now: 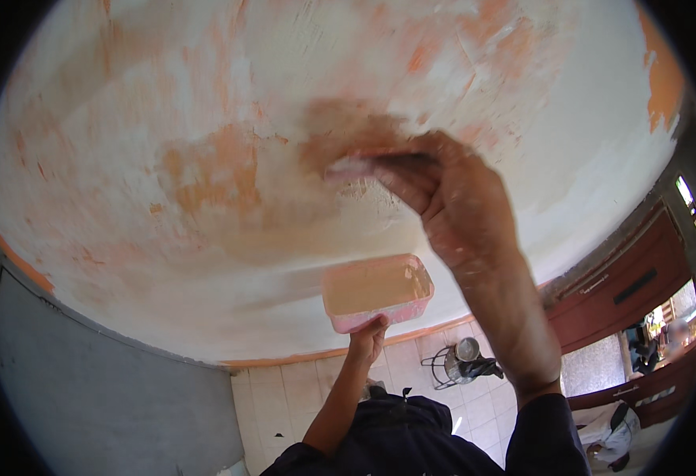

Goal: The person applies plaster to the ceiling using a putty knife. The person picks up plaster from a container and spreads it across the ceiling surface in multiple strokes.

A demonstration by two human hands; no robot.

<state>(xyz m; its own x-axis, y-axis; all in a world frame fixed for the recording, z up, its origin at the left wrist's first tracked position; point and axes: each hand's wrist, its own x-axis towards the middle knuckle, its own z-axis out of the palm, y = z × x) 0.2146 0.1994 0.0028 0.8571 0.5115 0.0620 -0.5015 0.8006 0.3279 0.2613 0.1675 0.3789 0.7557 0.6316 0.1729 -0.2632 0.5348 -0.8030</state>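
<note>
Right hand (451, 198) closed on a blurred flat tool against the white, orange-patched plastered wall (205, 198). Below it, left hand (368, 337) grips the pink rectangular plastic tub (375, 289) underneath; likely light, slippery.

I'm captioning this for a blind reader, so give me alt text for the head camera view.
A right hand presses a flat scraper against a white ceiling blotched with orange. Below it, the left hand holds up a pink tub of pale paste. Tiled wall and a wooden door show at the lower right.
</note>
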